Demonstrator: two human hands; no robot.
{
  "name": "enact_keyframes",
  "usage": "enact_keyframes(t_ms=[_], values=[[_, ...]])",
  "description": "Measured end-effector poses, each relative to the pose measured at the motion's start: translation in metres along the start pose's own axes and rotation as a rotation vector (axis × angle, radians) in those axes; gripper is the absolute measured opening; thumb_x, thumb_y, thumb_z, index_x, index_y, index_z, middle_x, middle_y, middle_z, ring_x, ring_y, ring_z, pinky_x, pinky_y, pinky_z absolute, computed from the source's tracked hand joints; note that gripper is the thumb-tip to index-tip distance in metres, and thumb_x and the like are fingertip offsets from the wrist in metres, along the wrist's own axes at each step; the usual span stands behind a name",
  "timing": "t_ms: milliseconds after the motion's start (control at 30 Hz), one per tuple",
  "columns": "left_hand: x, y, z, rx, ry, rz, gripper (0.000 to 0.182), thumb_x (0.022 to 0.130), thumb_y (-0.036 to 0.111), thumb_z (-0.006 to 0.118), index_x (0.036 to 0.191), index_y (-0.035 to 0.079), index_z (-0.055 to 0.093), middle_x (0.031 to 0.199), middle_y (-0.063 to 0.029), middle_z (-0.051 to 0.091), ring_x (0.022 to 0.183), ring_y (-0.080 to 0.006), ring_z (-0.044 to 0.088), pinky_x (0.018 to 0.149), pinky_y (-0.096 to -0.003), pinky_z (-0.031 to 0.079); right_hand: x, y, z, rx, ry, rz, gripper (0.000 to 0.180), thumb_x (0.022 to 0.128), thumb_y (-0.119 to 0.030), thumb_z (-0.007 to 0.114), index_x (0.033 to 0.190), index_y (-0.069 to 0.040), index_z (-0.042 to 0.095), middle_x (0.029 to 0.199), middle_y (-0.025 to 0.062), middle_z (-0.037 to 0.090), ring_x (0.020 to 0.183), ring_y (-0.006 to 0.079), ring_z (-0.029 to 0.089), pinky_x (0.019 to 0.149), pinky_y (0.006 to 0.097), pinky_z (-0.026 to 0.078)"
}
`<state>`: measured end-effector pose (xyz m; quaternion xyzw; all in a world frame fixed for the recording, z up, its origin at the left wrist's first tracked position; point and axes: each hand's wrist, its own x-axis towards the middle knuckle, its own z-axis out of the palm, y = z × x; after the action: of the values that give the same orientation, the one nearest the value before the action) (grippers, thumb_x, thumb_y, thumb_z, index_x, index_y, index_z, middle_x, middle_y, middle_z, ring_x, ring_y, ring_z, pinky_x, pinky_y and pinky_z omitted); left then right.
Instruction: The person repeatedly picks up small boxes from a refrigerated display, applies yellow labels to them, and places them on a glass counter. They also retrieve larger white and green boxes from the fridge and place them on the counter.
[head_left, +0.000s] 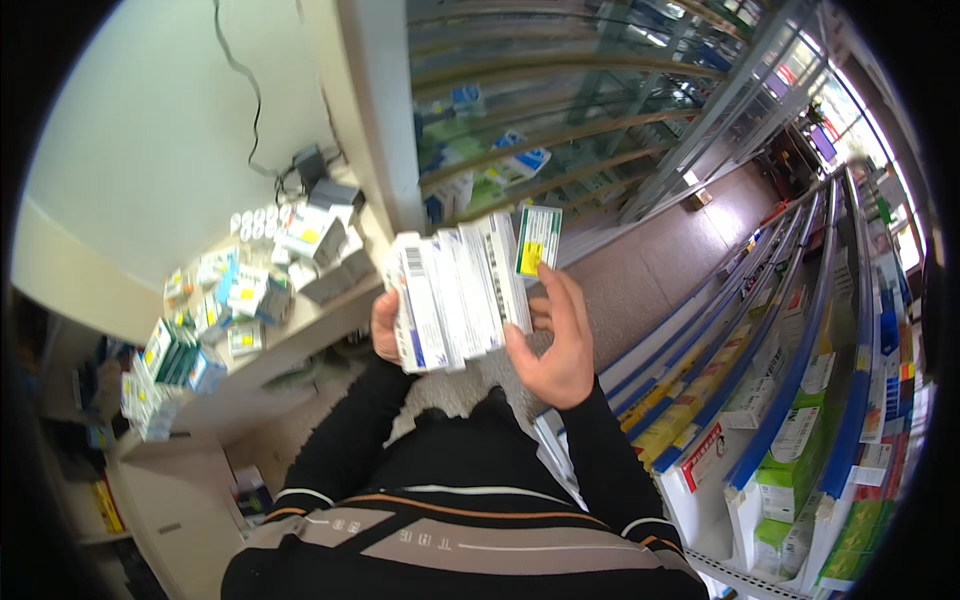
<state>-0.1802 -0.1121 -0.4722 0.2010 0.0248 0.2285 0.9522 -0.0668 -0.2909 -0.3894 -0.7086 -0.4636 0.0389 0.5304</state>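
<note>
Between my two hands is a row of several white medicine boxes (457, 300), packed side by side. My left hand (385, 326) grips the row's left end, its fingers mostly hidden behind the boxes. At the right end, my right hand (556, 345) has its thumb against the last box and some fingers behind it. A small white and green box with a yellow sticker (538, 240) stands out beyond the row, by the tip of my right index finger; whether it is held by that finger or rests on something cannot be told.
To the left, a cream counter (300, 319) bears piled medicine boxes (255, 292) and a black adapter with a cable (309, 166). Glass display shelves (570, 75) rise ahead. Tiered shelves with blue edge strips (780, 390) line the right, beside a tiled floor (637, 281).
</note>
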Motion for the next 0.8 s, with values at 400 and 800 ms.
enact_keyframes(t_ms=[400, 800], values=[[0.162, -0.044, 0.155, 0.051, -0.38, 0.084, 0.074, 0.086, 0.044, 0.065, 0.142, 0.001, 0.042, 0.132, -0.0208, 0.058, 0.114, -0.0326, 0.063, 0.097, -0.0442, 0.053, 0.123, 0.067, -0.095, 0.444, 0.214, -0.407, 0.15, 0.051, -0.05, 0.096, 0.155, -0.001, 0.001, 0.15, 0.0255, 0.028, 0.135, 0.0393, 0.041, 0.109, 0.0492, 0.036], [0.395, -0.045, 0.315, 0.61, -0.275, 0.791, 0.072, 0.096, 0.043, 0.057, 0.146, 0.001, 0.028, 0.137, -0.0188, 0.05, 0.125, -0.0296, 0.055, 0.103, -0.0446, 0.048, 0.432, 0.074, -0.243, 0.804, -0.072, -0.544, 0.1, 0.079, -0.035, 0.072, 0.154, 0.003, 0.017, 0.149, 0.0278, 0.033, 0.134, 0.0353, 0.042, 0.108, 0.0444, 0.039]])
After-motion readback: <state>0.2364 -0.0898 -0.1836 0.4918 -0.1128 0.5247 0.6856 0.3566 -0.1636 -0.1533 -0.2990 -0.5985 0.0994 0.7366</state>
